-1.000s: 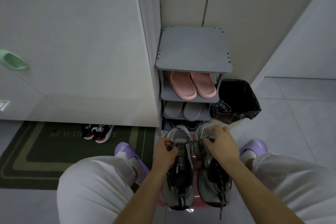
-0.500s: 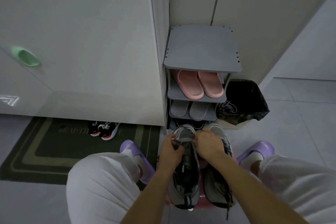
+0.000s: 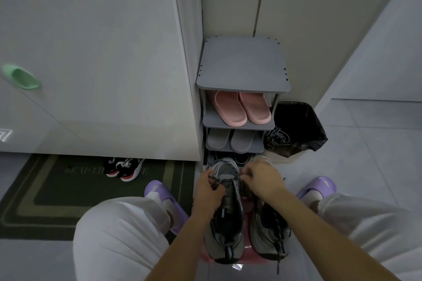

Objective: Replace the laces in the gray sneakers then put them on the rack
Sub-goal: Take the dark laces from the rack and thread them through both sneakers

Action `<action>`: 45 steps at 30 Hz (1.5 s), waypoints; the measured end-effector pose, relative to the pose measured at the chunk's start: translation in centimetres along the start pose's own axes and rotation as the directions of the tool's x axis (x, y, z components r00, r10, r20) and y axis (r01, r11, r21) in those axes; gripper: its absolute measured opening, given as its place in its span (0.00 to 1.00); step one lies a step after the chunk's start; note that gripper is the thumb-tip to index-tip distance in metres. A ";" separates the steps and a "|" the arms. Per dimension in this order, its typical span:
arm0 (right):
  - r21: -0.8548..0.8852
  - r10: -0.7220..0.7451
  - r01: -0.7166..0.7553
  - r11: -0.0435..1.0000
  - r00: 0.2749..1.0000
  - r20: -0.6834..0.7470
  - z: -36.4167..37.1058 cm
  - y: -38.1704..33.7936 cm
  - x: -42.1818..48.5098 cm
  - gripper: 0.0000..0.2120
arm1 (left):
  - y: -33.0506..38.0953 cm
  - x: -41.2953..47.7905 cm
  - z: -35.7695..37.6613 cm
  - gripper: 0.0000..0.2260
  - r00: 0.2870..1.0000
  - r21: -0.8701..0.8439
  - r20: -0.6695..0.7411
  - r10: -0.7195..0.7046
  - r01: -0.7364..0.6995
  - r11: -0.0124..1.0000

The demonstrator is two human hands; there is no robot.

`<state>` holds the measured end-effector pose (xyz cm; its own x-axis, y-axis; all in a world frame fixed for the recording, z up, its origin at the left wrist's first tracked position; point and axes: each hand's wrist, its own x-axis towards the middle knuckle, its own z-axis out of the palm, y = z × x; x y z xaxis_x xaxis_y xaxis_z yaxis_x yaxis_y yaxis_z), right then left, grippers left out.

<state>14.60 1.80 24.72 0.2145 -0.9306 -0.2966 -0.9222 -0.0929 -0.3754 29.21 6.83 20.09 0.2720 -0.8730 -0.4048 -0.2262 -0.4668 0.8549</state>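
Two gray sneakers stand side by side on a pink stool [image 3: 247, 258] between my knees, toes pointing at the rack. My left hand [image 3: 209, 191] and my right hand [image 3: 262, 179] both pinch the dark lace [image 3: 225, 180] near the toe of the left sneaker [image 3: 226, 223]. The right sneaker [image 3: 269, 235] sits beside it with a dark lace trailing off its heel. The gray shoe rack [image 3: 243, 66] stands just beyond, its top shelf bare.
Pink slippers [image 3: 242, 107] and gray slippers [image 3: 230, 141] fill the rack's middle shelves. A black-lined bin [image 3: 296, 128] with old laces on its rim stands right of the rack. Black-red sneakers [image 3: 124, 167] lie on a green doormat [image 3: 57, 189] at left. A white cabinet door [image 3: 91, 52] is close.
My right hand has moved from the right sneaker across to the left sneaker's toe, joining the left hand on its lace. The view has drifted slightly right.
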 end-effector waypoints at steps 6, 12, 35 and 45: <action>-0.311 -0.077 0.118 0.943 0.987 0.140 2.7 -3.6 1.9 0.13 | 0.5 -0.4 -0.5 0.16 0.998 0.063 0.032 0.049 -0.051 0.997; -0.343 -0.074 0.111 0.933 0.990 0.119 2.0 -2.2 1.8 0.14 | 0.3 -0.3 -0.4 0.12 1.000 0.032 0.004 -0.002 0.002 0.999; 0.013 0.046 -0.047 0.999 0.993 0.105 3.3 -2.7 0.8 0.10 | 0.5 -0.6 -0.1 0.13 0.998 0.129 -0.007 0.065 -0.064 0.990; 0.018 0.032 -0.034 0.999 0.997 0.075 1.7 -0.8 -0.2 0.05 | 0.7 -0.5 -0.3 0.18 0.999 0.115 -0.012 0.030 -0.028 0.993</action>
<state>15.85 2.68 23.59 0.2083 -0.9039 -0.3736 -0.9230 -0.0553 -0.3808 29.16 7.00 21.01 0.2766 -0.8848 -0.3751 -0.3398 -0.4551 0.8230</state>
